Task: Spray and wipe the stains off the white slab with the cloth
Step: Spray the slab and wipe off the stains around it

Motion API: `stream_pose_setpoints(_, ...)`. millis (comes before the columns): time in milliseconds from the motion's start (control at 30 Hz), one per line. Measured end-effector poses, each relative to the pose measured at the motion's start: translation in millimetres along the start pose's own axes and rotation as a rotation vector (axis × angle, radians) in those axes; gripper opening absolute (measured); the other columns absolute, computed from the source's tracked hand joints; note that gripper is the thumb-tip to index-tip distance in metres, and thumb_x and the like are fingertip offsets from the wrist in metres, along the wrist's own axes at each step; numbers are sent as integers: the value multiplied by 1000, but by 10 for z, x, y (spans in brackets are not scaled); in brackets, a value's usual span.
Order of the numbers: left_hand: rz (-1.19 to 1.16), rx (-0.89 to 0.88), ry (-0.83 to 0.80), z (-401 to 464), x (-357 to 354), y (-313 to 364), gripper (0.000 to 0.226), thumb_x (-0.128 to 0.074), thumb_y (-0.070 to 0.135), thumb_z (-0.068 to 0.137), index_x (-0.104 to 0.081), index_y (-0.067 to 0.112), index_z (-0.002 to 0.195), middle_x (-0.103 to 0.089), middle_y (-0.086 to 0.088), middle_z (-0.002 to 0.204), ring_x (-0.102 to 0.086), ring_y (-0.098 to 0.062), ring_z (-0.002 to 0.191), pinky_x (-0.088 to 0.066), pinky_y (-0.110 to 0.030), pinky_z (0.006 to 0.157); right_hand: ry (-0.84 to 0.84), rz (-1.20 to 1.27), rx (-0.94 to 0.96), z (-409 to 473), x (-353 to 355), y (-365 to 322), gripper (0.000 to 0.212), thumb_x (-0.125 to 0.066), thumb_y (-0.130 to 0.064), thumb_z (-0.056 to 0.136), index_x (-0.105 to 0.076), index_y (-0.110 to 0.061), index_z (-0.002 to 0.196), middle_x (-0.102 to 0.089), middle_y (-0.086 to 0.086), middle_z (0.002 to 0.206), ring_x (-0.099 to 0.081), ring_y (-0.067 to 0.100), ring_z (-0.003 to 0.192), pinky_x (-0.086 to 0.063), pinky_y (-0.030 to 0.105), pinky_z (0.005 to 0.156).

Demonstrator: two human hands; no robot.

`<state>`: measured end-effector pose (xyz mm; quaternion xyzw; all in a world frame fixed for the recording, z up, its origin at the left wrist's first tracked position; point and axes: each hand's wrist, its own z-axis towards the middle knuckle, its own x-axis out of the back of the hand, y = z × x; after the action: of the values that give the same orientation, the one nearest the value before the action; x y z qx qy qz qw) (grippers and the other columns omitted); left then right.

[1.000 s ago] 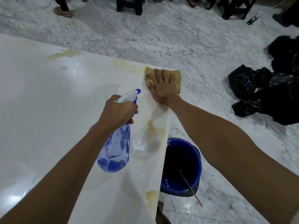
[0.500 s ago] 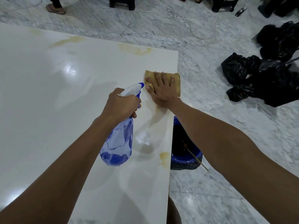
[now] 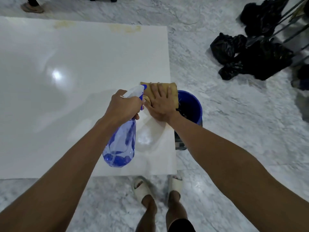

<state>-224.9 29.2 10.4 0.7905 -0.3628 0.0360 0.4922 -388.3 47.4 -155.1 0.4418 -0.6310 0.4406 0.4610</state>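
The white slab (image 3: 70, 91) fills the left and middle of the head view. Yellow stains (image 3: 124, 28) run along its far edge, with another (image 3: 64, 24) to the left. My right hand (image 3: 161, 102) lies flat on a tan cloth (image 3: 173, 93) at the slab's right edge, fingers spread, pressing it down. My left hand (image 3: 123, 106) grips the neck of a clear blue spray bottle (image 3: 120, 146), its white nozzle pointing toward the cloth. A wet sheen (image 3: 147, 139) shows on the slab just below the cloth.
A blue bucket (image 3: 192, 106) stands on the marble floor against the slab's right edge, partly under my right wrist. Black plastic bags (image 3: 247, 56) are heaped at the right. My feet in pale slippers (image 3: 142, 188) stand at the near edge. Another person's foot (image 3: 31, 7) is far left.
My right hand has dragged the cloth toward me along the slab's right edge. The yellow stains near that edge no longer show. The view has tilted down, so my feet are visible.
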Motion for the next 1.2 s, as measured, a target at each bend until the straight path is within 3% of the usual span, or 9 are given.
stream_pose_setpoints(233,3,11,14,-455,-57,-190,16,-53,13,83,-61,3,73,-52,-3,45,-53,-11,32,-45,-30,61,19,37,37,-781,-128,-217,56,-3,-56,97,21,-29,141,-7,8,168,-1,34,154,0,60,120)
stream_pose_setpoints(333,7,-13,10,-678,-76,-304,30,-52,17,75,-64,-9,85,-54,-9,53,-55,-13,35,-46,-30,62,16,41,28,-1099,-250,-291,61,-20,-52,105,18,-32,148,-3,5,168,2,32,154,3,59,120)
stream_pose_setpoints(467,14,-61,-1,-1041,-130,-462,45,-49,20,66,-66,-11,94,-60,-11,62,-57,-14,38,-48,-29,62,10,29,8,-1585,-399,-412,65,-17,-54,104,21,-26,150,1,3,168,6,28,154,6,56,121)
stream_pose_setpoints(600,31,-65,-26,-1463,-240,-661,33,-51,14,74,-67,-9,90,-61,-3,56,-55,-15,39,-48,-27,58,-7,6,-14,-2107,-521,-540,68,-17,-52,105,8,-19,159,2,3,168,7,28,154,6,54,122)
stream_pose_setpoints(767,5,-59,-44,-1968,-339,-921,26,-50,13,66,-67,-3,76,-63,-2,60,-52,-22,46,-47,-30,59,-42,-6,68,-2703,-642,-640,58,-12,-50,104,6,-34,157,4,5,168,10,31,154,11,56,120)
stream_pose_setpoints(900,-15,-62,-43,-2258,-367,-1015,33,-50,14,65,-67,-8,81,-65,-16,72,-50,-21,44,-45,-31,57,-117,75,129,-3002,-621,-620,62,-4,-44,100,-13,-29,159,5,9,168,11,34,153,9,59,120)
stream_pose_setpoints(1000,-18,-56,-37,-2442,-323,-1002,31,-49,12,64,-67,-7,81,-70,-29,87,-52,-22,44,-45,-33,60,-142,629,-33,-3050,-360,-638,51,-27,-46,107,-33,-27,155,-21,2,166,-11,23,154,-6,49,124)
stream_pose_setpoints(1100,-27,-63,-31,-2612,-292,-891,28,-50,11,66,-70,-3,80,-74,-22,91,-52,-20,41,-46,-29,57,-38,1368,-171,-3207,176,-647,53,-20,-48,108,-39,-26,152,-34,-10,158,-27,4,144,-19,22,118)
stream_pose_setpoints(1200,-33,-82,-22,-2703,-259,-671,21,-50,8,78,-70,11,78,-73,-13,85,-51,-17,40,-46,-27,55,19,1925,-469,-3202,599,-483,58,-31,-57,104,-49,-21,146,-59,3,139,-53,23,131,-40,40,113)
